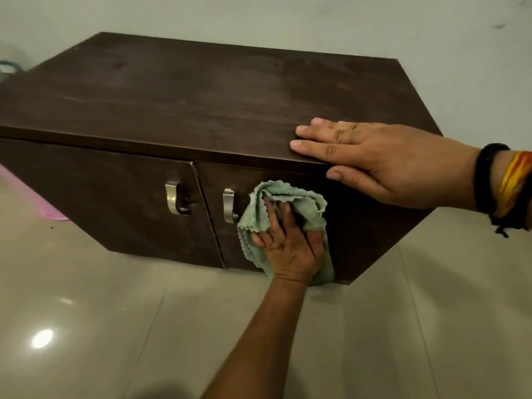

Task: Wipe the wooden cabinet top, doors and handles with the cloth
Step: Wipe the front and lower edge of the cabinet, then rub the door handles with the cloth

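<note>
The wooden cabinet (pixel 201 90) stands low on the tiled floor (pixel 115 312), against a pale wall (pixel 259 15). At about nine o'clock from it, a pink flat thing (pixel 37 203) lies on the floor, partly hidden by the cabinet; I cannot tell what it is.

The left door (pixel 100 197) carries a metal handle (pixel 172 201) near its right edge. The door seems to stand a little ajar, because its right edge sits slightly forward of its neighbour. Just beside it, the right door (pixel 213 180) has its own handle (pixel 229 205).

At about three o'clock from this second handle, touching or almost touching it, is the green cloth (pixel 288 197). The left hand (pixel 288 246) presses it flat on the right door, with the fingers spread over the bunched folds, so the hand holds the cloth by pressing and gripping together. The cloth looks soft, light and loose, with a wavy hem. I think it will fold easily around a handle, but it can also slip out, so it is better to gather it in the palm.

Further right, at about one o'clock from the cloth, the right hand (pixel 374 159) lies open and flat on the front edge of the cabinet top, holding nothing, only steadying. On its wrist are dark bands (pixel 489 180) and an orange thread (pixel 515 182).

The cabinet itself looks heavy and stiff, and I judge it will not move under wiping.
</note>
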Tool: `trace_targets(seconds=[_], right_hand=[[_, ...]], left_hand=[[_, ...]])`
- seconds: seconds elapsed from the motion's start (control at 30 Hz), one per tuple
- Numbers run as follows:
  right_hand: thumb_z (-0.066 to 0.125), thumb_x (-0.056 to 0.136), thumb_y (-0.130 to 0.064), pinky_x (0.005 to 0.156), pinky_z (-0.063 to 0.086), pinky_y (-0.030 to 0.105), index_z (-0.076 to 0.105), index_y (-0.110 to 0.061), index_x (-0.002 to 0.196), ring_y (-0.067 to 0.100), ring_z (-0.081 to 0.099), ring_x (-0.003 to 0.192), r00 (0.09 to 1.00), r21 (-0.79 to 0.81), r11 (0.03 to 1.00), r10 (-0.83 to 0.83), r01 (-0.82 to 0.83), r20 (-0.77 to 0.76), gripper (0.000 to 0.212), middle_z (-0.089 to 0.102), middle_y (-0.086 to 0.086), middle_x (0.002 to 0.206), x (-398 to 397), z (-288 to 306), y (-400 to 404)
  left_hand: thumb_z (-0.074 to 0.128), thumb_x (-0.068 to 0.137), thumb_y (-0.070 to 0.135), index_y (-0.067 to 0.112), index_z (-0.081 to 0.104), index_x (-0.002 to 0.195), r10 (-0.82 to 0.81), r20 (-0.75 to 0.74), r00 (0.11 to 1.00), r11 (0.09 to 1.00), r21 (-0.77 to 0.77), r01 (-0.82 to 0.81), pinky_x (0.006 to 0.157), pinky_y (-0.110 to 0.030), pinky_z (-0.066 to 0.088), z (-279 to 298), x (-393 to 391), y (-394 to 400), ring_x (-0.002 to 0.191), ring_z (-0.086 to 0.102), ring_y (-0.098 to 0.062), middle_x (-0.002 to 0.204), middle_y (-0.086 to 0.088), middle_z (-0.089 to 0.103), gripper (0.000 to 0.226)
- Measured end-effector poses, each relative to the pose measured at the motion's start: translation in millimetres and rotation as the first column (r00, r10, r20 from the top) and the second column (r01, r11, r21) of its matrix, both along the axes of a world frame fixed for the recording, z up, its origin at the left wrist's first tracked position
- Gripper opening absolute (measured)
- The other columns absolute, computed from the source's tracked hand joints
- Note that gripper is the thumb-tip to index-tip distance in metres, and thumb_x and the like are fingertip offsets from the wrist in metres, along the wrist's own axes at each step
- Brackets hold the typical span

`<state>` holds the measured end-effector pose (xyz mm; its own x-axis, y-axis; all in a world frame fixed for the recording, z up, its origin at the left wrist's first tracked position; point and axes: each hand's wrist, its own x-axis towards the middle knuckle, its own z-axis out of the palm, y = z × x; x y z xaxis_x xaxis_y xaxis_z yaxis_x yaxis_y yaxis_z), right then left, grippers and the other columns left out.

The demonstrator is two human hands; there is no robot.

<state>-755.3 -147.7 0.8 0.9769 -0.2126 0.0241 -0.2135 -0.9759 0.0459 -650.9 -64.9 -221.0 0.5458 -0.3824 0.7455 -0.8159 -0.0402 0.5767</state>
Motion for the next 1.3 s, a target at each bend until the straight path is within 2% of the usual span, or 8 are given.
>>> trace_targets(seconds=[0.23, 0.37, 0.5, 0.67, 0.9, 1.0, 1.13, 1.3], right_hand=[[0.017, 0.102, -0.053, 0.121, 0.025, 0.043, 0.01, -0.044, 0.156, 0.006, 0.012, 0.152, 1.0, -0.027, 1.0, 0.009, -0.008, 0.025, 0.055, 0.016, -0.013, 0.165, 0.6, -0.2, 0.3], [0.018, 0.102, -0.052, 0.122, 0.025, 0.042, 0.013, -0.041, 0.157, 0.005, 0.011, 0.152, 1.0, -0.025, 1.0, -0.001, 0.001, 0.024, 0.056, 0.016, -0.014, 0.165, 1.3, -1.4, 0.7], [0.015, 0.102, -0.054, 0.121, 0.024, 0.041, 0.012, -0.042, 0.157, 0.004, 0.011, 0.152, 0.999, -0.027, 1.0, 0.011, -0.01, 0.037, 0.056, 0.017, -0.013, 0.164, 0.2, -0.4, -0.8], [0.016, 0.102, -0.055, 0.12, 0.023, 0.038, 0.015, -0.041, 0.156, 0.004, 0.013, 0.151, 0.999, -0.005, 1.0, 0.0, 0.0, 0.051, 0.057, 0.02, -0.013, 0.164, 0.0, -3.6, -0.3], [0.014, 0.101, -0.06, 0.12, 0.02, 0.034, 0.014, -0.045, 0.155, 0.0, 0.012, 0.15, 0.998, 0.023, 0.999, -0.039, 0.038, 0.057, 0.057, 0.019, -0.017, 0.163, 1.9, -0.9, 3.3], [0.027, 0.1, -0.06, 0.118, 0.023, 0.025, 0.031, -0.047, 0.151, -0.008, 0.021, 0.145, 0.987, 0.128, 0.987, -0.117, 0.102, 0.113, 0.053, 0.03, -0.024, 0.157, 5.5, 6.7, 15.1], [0.054, 0.09, -0.048, 0.082, 0.05, 0.019, 0.071, -0.04, 0.112, -0.005, 0.064, 0.091, 0.897, 0.215, 0.949, -0.293, 0.231, 0.331, 0.029, 0.073, -0.016, 0.111, 33.1, 27.5, 49.0], [0.058, 0.094, -0.039, 0.073, 0.055, 0.033, 0.07, -0.028, 0.092, 0.01, 0.064, 0.077, 0.888, 0.18, 0.946, -0.316, 0.269, 0.335, 0.017, 0.069, -0.01, 0.081, 104.6, 35.5, 86.0]], left_hand=[[0.009, 0.099, 0.054, 0.026, -0.016, 0.155, 0.077, -0.435, 0.897, 0.975, 0.223, 0.024, 0.113, -0.053, 0.021, -38.7, -25.5, 21.3, 0.141, 0.023, -0.035, 0.164, 0.005, -0.022, 0.067], [0.003, 0.095, 0.063, 0.004, 0.004, 0.156, 0.221, -0.776, 0.591, 0.97, 0.235, -0.054, 0.12, -0.048, 0.012, -29.8, -4.3, 14.1, 0.148, 0.014, -0.036, 0.165, -0.014, -0.001, 0.085], [0.01, 0.101, 0.05, 0.009, -0.002, 0.157, 0.2, -0.824, 0.531, 0.978, 0.203, -0.053, 0.121, -0.04, 0.002, -15.3, 2.6, 12.8, 0.152, 0.002, -0.029, 0.166, -0.008, -0.01, 0.071], [0.008, 0.099, 0.056, 0.022, 0.0, 0.158, 0.266, -0.9, 0.346, 0.935, 0.154, -0.319, 0.12, -0.05, 0.011, 6.3, 54.7, 1.2, 0.153, 0.006, -0.025, 0.167, -0.002, 0.0, 0.068], [0.005, 0.097, 0.056, 0.007, 0.022, 0.154, 0.409, -0.737, 0.538, 0.891, 0.196, -0.409, 0.111, -0.054, 0.026, 32.9, 146.4, 36.8, 0.137, 0.028, -0.043, 0.157, -0.021, 0.021, 0.078], [0.028, 0.103, 0.042, -0.011, 0.038, 0.137, 0.468, -0.655, 0.593, 0.871, 0.231, -0.433, 0.101, -0.045, 0.031, 52.5, 175.7, 58.5, 0.119, 0.041, -0.047, 0.132, -0.031, 0.039, 0.063], [0.043, 0.103, 0.019, -0.005, 0.049, 0.105, 0.38, -0.55, 0.743, 0.92, 0.141, -0.366, 0.078, -0.032, 0.031, 73.9, 201.2, 91.7, 0.092, 0.049, -0.033, 0.107, -0.025, 0.052, 0.025], [0.049, 0.101, 0.022, 0.017, 0.053, 0.094, 0.071, -0.357, 0.932, 0.997, 0.044, -0.06, 0.066, -0.008, 0.037, 102.5, 196.1, 112.7, 0.072, 0.048, -0.004, 0.086, 0.001, 0.055, 0.009]])
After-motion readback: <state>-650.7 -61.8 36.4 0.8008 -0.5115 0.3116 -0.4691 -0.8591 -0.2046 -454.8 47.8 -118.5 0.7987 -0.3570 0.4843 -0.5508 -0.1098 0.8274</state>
